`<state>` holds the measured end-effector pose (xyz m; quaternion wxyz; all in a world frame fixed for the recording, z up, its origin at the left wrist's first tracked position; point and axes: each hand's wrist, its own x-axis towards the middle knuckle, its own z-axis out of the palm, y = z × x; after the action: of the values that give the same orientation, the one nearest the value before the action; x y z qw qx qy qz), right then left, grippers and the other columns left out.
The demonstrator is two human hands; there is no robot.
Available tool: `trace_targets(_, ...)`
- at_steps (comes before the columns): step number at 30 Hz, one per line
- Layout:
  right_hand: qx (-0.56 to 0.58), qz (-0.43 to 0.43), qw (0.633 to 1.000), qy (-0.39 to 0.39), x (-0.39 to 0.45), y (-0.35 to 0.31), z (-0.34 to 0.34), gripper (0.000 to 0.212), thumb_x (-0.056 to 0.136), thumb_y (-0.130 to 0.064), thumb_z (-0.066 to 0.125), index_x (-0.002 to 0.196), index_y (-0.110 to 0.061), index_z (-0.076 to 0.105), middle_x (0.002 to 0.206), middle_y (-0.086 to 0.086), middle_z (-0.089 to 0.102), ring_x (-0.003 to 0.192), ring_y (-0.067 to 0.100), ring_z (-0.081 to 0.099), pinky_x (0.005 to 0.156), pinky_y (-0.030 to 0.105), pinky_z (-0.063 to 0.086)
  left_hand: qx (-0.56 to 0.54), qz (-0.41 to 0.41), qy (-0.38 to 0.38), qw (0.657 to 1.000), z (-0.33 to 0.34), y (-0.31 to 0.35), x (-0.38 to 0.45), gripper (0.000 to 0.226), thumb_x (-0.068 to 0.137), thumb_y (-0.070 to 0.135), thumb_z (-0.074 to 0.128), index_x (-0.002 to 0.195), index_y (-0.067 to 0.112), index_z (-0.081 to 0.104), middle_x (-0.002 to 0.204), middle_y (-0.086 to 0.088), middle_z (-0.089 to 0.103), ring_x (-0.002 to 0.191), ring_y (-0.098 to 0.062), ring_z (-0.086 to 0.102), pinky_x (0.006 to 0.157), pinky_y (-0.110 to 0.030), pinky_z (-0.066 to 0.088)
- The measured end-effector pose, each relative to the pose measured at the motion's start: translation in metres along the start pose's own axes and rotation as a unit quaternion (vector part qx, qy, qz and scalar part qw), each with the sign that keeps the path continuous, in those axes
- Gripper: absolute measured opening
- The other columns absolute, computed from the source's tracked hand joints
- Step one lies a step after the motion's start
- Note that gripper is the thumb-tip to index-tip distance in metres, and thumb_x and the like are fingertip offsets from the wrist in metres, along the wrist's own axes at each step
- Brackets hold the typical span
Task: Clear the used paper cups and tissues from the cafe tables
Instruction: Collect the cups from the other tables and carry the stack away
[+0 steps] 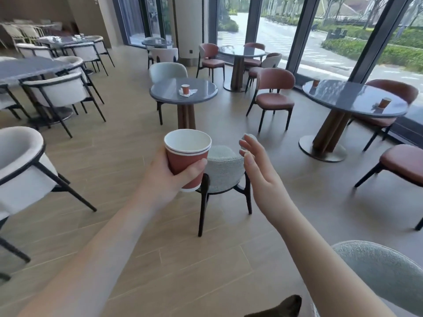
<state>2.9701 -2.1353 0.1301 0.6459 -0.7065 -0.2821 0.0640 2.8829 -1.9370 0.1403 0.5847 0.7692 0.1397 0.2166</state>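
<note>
My left hand (170, 177) grips an upright red paper cup with a white rim (186, 154), held in the air over the floor; the cup looks empty inside. My right hand (258, 172) hovers just right of it, fingers straight, holding nothing. Ahead, a small round grey table (164, 90) carries another red cup (184, 89) standing on a white tissue (191, 92). On the larger round table (343, 99) at the right stand two more red cups, one at the far edge (316, 82) and one near the right edge (384, 102).
A grey upholstered chair (225, 170) stands directly behind my hands. Red chairs (274, 92) ring the window tables; white armchairs (57, 90) and dark tables fill the left side. Another grey chair back (384, 271) is at the bottom right. Wooden floor lies between the tables.
</note>
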Motion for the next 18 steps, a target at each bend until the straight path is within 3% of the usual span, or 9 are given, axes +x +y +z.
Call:
trace_targets(4, 0.018, 0.005, 0.999, -0.028, 0.059, 0.015, 0.011, 0.049, 0.104, -0.044, 0.042, 0.152, -0.036, 0.034, 0.146, -0.026, 0.044, 0.124, -0.025, 0.041, 0.089, -0.006, 0.032, 0.007, -0.013, 0.024, 1.000, -0.009, -0.006, 0.047, 0.083, 0.053, 0.065, 0.080, 0.125, 0.035, 0.054, 0.119, 0.017, 0.070, 0.105, 0.006, 0.067, 0.084, -0.018, 0.050)
trace_targets(7, 0.028, -0.006, 0.998, -0.047, 0.100, 0.020, 0.022, 0.049, 0.104, -0.040, 0.042, 0.152, -0.032, 0.033, 0.147, -0.019, 0.045, 0.121, -0.027, 0.041, 0.088, -0.006, 0.033, 0.028, -0.012, 0.037, 0.999, -0.018, -0.013, 0.079, 0.094, 0.052, 0.066, 0.078, 0.133, 0.025, 0.055, 0.120, 0.014, 0.071, 0.105, 0.003, 0.067, 0.081, -0.012, 0.051)
trace_targets(11, 0.048, -0.006, 0.997, -0.055, 0.142, 0.028, 0.044, 0.050, 0.095, -0.046, 0.043, 0.144, -0.039, 0.037, 0.142, -0.021, 0.047, 0.119, -0.025, 0.044, 0.089, -0.003, 0.035, 0.027, -0.027, 0.057, 0.998, -0.034, -0.032, 0.113, 0.099, 0.051, 0.067, 0.077, 0.136, 0.022, 0.055, 0.125, 0.006, 0.071, 0.114, -0.011, 0.067, 0.096, -0.031, 0.054)
trace_targets(14, 0.046, 0.004, 0.997, -0.055, 0.166, 0.037, 0.061, 0.042, 0.100, -0.046, 0.045, 0.141, -0.043, 0.037, 0.145, -0.019, 0.047, 0.122, -0.022, 0.043, 0.095, 0.001, 0.035, 0.027, -0.033, 0.066, 0.997, -0.047, -0.047, 0.138, 0.096, 0.051, 0.065, 0.078, 0.135, 0.023, 0.055, 0.124, 0.005, 0.071, 0.114, -0.015, 0.067, 0.099, -0.038, 0.054)
trace_targets(18, 0.026, 0.012, 0.998, -0.056, 0.209, 0.048, 0.091, 0.039, 0.106, -0.031, 0.044, 0.144, -0.038, 0.037, 0.147, -0.014, 0.046, 0.118, -0.025, 0.043, 0.097, 0.001, 0.034, 0.014, -0.037, 0.064, 0.997, -0.074, -0.070, 0.183, 0.094, 0.053, 0.065, 0.079, 0.134, 0.023, 0.057, 0.122, 0.007, 0.073, 0.112, -0.013, 0.069, 0.097, -0.036, 0.055)
